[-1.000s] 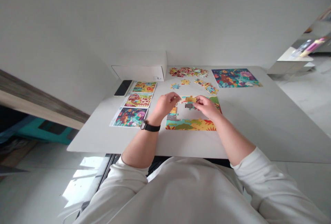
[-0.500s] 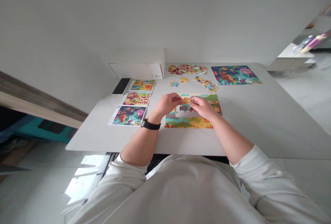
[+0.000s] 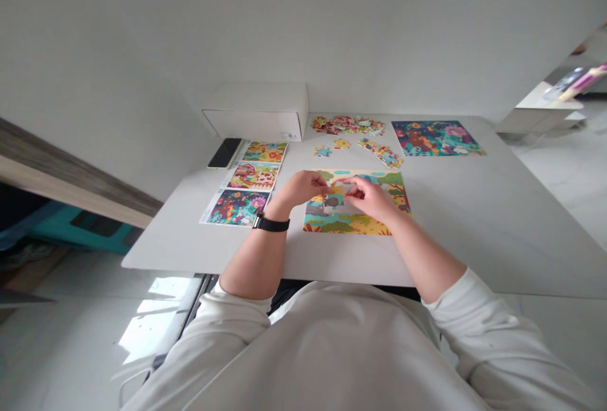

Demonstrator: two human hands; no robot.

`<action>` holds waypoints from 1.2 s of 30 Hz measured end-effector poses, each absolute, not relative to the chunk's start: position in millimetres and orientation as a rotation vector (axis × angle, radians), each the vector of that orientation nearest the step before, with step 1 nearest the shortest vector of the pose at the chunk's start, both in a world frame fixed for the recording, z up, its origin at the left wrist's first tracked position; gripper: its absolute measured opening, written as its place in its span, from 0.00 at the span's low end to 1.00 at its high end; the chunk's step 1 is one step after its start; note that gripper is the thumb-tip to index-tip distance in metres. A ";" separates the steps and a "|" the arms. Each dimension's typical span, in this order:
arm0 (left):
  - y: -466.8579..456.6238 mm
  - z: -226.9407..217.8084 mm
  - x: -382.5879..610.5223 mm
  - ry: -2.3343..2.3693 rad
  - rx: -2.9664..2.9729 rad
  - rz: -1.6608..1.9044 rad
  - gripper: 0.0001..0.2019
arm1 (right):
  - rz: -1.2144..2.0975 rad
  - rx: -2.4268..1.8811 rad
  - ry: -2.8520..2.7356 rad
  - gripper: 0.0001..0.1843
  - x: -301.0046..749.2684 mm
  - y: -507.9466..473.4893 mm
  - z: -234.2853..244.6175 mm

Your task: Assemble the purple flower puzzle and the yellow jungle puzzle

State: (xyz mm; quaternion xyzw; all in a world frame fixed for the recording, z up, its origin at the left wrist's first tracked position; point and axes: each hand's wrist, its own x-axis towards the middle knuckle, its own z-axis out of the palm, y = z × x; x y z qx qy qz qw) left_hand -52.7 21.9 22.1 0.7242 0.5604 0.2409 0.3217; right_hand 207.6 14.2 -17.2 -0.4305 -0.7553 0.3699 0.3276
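Observation:
A jigsaw puzzle (image 3: 339, 227) of a yellow, green and teal scene lies partly assembled on the table, with a pale gap in its middle. Over that gap is a small joined set of puzzle pieces (image 3: 334, 201), teal and yellow with a grey shape. My left hand (image 3: 304, 188), above a black wristband, pinches its left side. From the right, my right hand (image 3: 370, 198) reaches in, with its fingers bent together at the upper right of the pieces. My fingers partly hide the contact there and the puzzle's upper part.
Loose puzzle pieces (image 3: 348, 124) are heaped at the back, with several more (image 3: 380, 153) nearer. A finished dark-blue puzzle (image 3: 437, 138) lies back right. To the left are a picture sheet (image 3: 253, 176), a phone (image 3: 224, 153) and a white box (image 3: 256, 123) against the wall.
The joined pieces and my left hand have shifted slightly left. My right fingers have curled and drawn a little away from my left ones, and the view has tilted slightly.

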 end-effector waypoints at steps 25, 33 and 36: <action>17.7 15.7 -49.0 1.599 2.235 0.378 0.09 | 0.662 -1.211 -2.291 0.20 196.8 7.7 -16.6; 18.5 10.6 -45.8 1.603 2.276 0.335 0.07 | 0.596 -1.152 -2.337 0.19 200.2 14.8 -26.1; 17.9 11.6 -44.9 1.611 2.274 0.313 0.07 | 0.561 -1.147 -2.349 0.19 201.5 16.4 -31.9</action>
